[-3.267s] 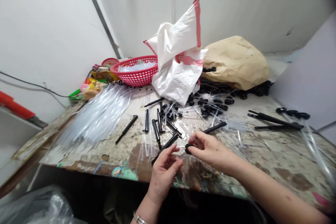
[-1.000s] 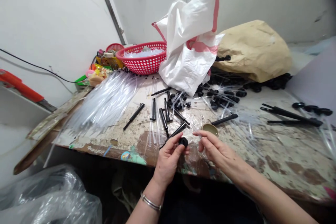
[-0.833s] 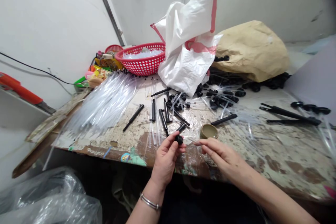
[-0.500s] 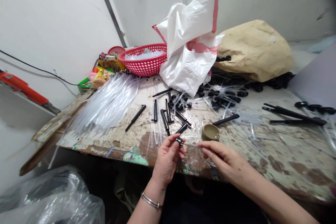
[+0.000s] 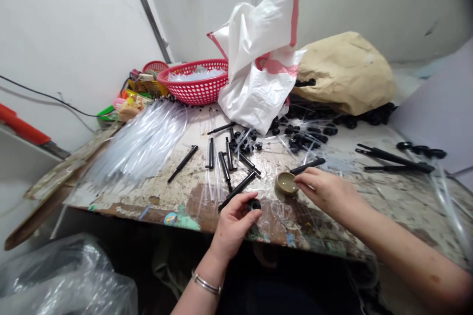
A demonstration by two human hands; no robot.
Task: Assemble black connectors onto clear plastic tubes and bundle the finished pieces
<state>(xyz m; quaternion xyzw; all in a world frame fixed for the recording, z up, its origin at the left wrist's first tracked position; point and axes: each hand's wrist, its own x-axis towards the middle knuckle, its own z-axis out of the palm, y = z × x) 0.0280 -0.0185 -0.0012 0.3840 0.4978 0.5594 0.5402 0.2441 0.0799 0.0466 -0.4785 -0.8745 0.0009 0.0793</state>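
My left hand [image 5: 236, 216] is closed in a pinch on a small black round fitting [image 5: 253, 204] with a hole in its end, held above the table's front edge. Just beyond those fingers lies a long black tube [image 5: 238, 189]. My right hand [image 5: 321, 187] has its fingertips pressed together at the right rim of a small brown bowl [image 5: 281, 189], which contains a clear liquid. Whatever is pinched in them is hidden. Several more black tubes [image 5: 224, 167] lie behind my left hand.
A bundle of clear plastic tubing [image 5: 144, 142] covers the left of the worn table [image 5: 185, 197]. Behind stand a red basket [image 5: 195, 91], a white sack [image 5: 258, 88] and a brown paper bag [image 5: 343, 71]. Black parts [image 5: 299, 140] with clear tubes are heaped at the back; long black tubes [image 5: 395, 155] lie right.
My right hand has moved from near the fitting, where it held a thin pale piece, away to the bowl's rim. My left hand still holds the fitting, now turned. The view has shifted slightly.
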